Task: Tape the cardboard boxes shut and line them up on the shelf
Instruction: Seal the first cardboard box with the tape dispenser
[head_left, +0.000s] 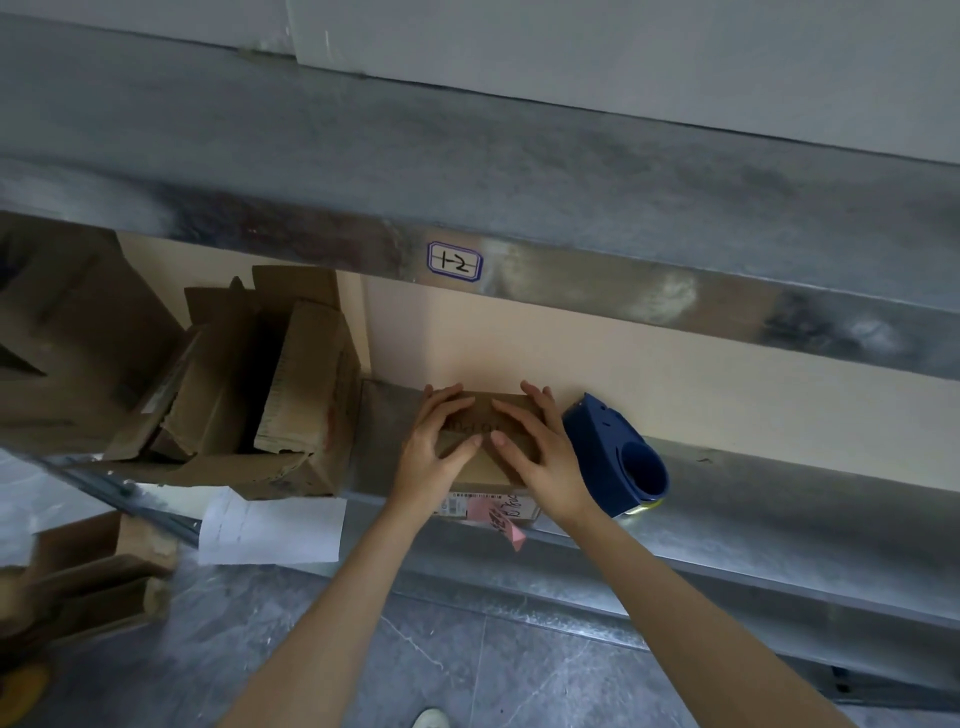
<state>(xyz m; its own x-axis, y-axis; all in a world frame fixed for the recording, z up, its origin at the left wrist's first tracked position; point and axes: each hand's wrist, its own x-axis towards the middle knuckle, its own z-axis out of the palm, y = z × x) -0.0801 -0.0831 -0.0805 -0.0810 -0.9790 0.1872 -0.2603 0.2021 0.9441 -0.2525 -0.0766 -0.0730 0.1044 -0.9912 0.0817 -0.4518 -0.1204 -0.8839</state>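
Observation:
A small brown cardboard box (480, 470) sits on the metal shelf (753, 483), with a white label and a pink slip on its front side. My left hand (435, 441) lies flat on the left half of its top, fingers straight. My right hand (540, 447) presses flat on the right half, and the two thumbs almost meet at the middle seam. A blue tape dispenser (615, 457) stands on the shelf just right of the box, close to my right hand.
Several open, untaped cardboard boxes (280, 395) crowd the shelf to the left. A white paper sheet (270, 530) hangs over the shelf's front edge. The upper shelf beam carries a label "1-2" (455, 261). More boxes (98, 577) sit low on the left above the grey floor.

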